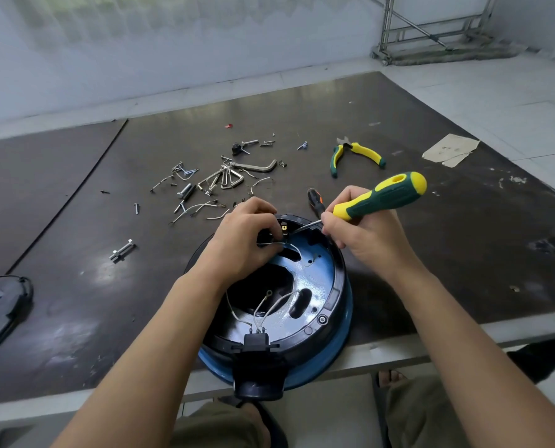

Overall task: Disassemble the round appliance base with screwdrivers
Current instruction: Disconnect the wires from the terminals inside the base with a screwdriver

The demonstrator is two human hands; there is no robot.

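The round appliance base (314,295) lies at the worktop's (431,253) near edge. The right hand (363,236) grips a screwdriver (377,197); the left hand (242,236) apparently pinches a wire (271,243) inside.

A single wide-angle camera on the person's head looks forward and down, close over the table (75,221).

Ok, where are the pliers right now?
In the head view, the green-and-yellow pliers lie on the table, far right, beyond the right hand and its screwdriver, between the pile of hex keys and the paper scrap.
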